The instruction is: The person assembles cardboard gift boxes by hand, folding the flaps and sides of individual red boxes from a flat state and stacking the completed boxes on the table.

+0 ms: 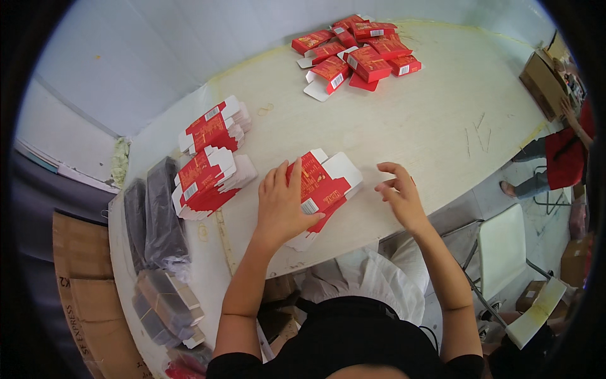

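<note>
Head view: red boxes (369,63) heap toward the table's (442,120) far edge; off right, a person in red (570,158) beside a brown box (540,87).
Left side: two carton stacks (205,182), dark bundles (165,215) near them.
Pile (325,183): flat red cartons, white flaps (342,167), aslant by the table's front edge, partly hidden by the left hand (281,205).
Left hand: fingers spread over the pile's left side, thumb on the red; gripping or just resting, I cannot tell.
Right hand (403,197): half curled, thumb and fingers apart, just beside the flaps.
</note>
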{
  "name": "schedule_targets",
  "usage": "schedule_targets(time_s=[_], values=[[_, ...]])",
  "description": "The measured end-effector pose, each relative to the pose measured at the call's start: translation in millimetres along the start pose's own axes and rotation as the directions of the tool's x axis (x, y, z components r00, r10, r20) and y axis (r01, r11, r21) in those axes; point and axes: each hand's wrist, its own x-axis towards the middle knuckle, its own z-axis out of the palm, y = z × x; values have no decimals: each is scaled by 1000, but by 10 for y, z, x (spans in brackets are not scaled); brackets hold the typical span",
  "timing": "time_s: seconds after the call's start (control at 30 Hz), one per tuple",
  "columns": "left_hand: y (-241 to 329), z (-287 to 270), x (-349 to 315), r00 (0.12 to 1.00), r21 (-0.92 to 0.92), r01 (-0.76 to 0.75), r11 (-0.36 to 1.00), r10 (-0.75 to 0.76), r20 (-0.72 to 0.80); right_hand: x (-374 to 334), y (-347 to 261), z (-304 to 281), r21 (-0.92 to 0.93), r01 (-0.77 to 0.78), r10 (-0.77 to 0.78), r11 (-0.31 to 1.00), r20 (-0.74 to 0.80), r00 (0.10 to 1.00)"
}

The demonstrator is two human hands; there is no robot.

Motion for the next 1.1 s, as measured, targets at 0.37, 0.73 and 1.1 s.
schedule_targets(time_s=[0.37, 0.73, 1.1], values=[[222, -203, -219, 952, 122, -203, 972, 224, -206, 31, -212, 211, -452, 594, -480, 665, 350, 804], [539, -234, -341, 971, -302, -218, 928, 177, -159, -205, -176, 196, 312, 465, -439, 829, -151, 885], [765, -40, -228, 941, -317, -327, 890, 275, -198, -426, -108, 477, 430, 339, -235, 837, -278, 932]])
